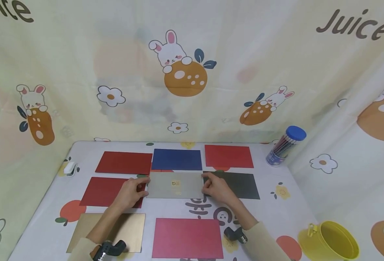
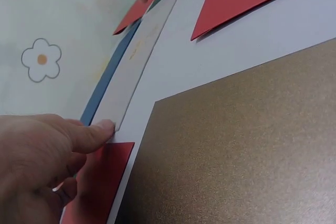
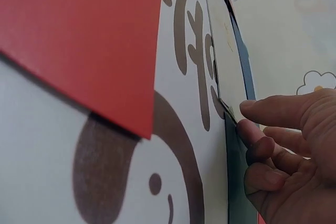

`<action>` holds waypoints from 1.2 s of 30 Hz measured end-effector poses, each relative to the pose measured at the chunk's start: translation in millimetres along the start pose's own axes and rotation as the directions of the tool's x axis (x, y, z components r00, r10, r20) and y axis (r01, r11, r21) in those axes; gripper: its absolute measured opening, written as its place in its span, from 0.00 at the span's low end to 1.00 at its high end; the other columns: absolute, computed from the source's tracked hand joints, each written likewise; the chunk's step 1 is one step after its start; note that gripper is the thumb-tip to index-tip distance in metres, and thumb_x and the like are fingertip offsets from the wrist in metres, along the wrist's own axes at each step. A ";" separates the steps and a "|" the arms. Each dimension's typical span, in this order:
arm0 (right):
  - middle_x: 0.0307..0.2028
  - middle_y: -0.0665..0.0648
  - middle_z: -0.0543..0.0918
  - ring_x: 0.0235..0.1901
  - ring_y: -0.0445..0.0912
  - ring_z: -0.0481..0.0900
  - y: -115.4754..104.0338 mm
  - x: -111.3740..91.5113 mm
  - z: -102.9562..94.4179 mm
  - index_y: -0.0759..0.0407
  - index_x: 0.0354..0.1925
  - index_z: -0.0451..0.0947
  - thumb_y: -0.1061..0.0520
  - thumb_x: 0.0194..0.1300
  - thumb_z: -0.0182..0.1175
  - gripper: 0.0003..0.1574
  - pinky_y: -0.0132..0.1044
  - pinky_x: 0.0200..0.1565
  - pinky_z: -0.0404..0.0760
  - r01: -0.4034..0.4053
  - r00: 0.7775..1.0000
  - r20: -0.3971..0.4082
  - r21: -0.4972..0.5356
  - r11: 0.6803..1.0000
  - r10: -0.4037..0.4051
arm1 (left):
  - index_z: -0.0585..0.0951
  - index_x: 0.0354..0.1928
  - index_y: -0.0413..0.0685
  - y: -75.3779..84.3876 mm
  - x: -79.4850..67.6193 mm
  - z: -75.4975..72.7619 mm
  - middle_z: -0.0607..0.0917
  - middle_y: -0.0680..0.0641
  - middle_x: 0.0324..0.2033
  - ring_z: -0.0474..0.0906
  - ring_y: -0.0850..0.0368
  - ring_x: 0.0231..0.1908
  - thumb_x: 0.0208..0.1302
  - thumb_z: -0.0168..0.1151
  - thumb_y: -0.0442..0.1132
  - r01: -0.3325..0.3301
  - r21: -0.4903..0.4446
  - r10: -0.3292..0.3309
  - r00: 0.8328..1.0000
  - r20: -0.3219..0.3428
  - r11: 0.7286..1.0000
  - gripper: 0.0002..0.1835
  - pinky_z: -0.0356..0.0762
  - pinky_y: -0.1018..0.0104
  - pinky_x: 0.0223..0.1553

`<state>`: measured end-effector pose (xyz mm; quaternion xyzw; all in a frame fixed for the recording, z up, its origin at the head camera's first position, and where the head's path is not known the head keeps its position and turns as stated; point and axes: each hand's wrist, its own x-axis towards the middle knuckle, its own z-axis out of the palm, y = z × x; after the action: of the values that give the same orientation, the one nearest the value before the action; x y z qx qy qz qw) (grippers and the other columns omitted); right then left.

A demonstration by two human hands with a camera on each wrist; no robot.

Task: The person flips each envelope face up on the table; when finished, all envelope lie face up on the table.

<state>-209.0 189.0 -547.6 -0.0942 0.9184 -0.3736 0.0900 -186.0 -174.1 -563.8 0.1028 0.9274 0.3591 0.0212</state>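
A pale grey card with a small gold mark in its middle lies in the centre of the table. My left hand grips its left edge, and the thumb is right at the near corner in the left wrist view. At the opposite short edge my right hand pinches the card between thumb and fingers. Under the left hand is a dark red card; a dark green card lies beneath the right hand. A blue card borders the grey one behind.
Two red cards, at back left and back right, flank the blue one. Nearer me lie a gold card and a pink-red card. A blue-lidded pencil tub, yellow bucket and small white object stand around them.
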 end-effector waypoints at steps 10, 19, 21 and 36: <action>0.30 0.47 0.83 0.28 0.41 0.78 -2.0 -0.5 -0.3 0.60 0.59 0.78 0.61 0.61 0.70 0.28 0.35 0.34 0.78 0.005 1.000 0.018 0.006 1.000 -0.005 | 0.82 0.61 0.49 -0.7 -0.9 -1.3 0.83 0.50 0.39 0.71 0.56 0.38 0.54 0.77 0.33 -0.024 -0.007 0.024 1.000 0.000 1.000 0.30 0.76 0.69 0.32; 0.31 0.46 0.82 0.29 0.42 0.77 1.0 -2.3 -3.8 0.57 0.56 0.80 0.59 0.62 0.70 0.24 0.35 0.33 0.76 0.046 0.998 0.051 0.002 0.999 -0.046 | 0.81 0.62 0.49 -0.5 -1.0 -3.0 0.82 0.51 0.37 0.72 0.56 0.37 0.54 0.77 0.34 -0.030 -0.026 0.030 1.000 0.001 0.999 0.30 0.75 0.70 0.31; 0.30 0.45 0.82 0.29 0.42 0.76 3.3 -4.1 -6.7 0.55 0.55 0.81 0.57 0.62 0.70 0.22 0.35 0.33 0.76 0.074 0.995 0.066 -0.019 0.997 -0.073 | 0.82 0.61 0.50 1.6 -1.8 -4.5 0.83 0.53 0.36 0.72 0.56 0.36 0.55 0.77 0.36 -0.037 -0.032 0.037 0.999 0.010 0.999 0.29 0.75 0.70 0.29; 0.34 0.47 0.87 0.33 0.46 0.85 22.6 -30.8 -39.2 0.46 0.50 0.84 0.51 0.63 0.69 0.16 0.38 0.35 0.83 0.070 0.863 0.496 0.064 0.996 -0.092 | 0.87 0.48 0.53 30.6 -16.0 -7.7 0.86 0.62 0.31 0.77 0.65 0.31 0.56 0.77 0.43 -0.223 -0.164 0.271 0.884 0.382 0.961 0.17 0.74 0.70 0.34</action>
<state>-190.8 238.6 -533.0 -0.2238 0.8510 -0.3600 0.3101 -165.9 -160.4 -538.1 0.2900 0.8603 0.3832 0.1704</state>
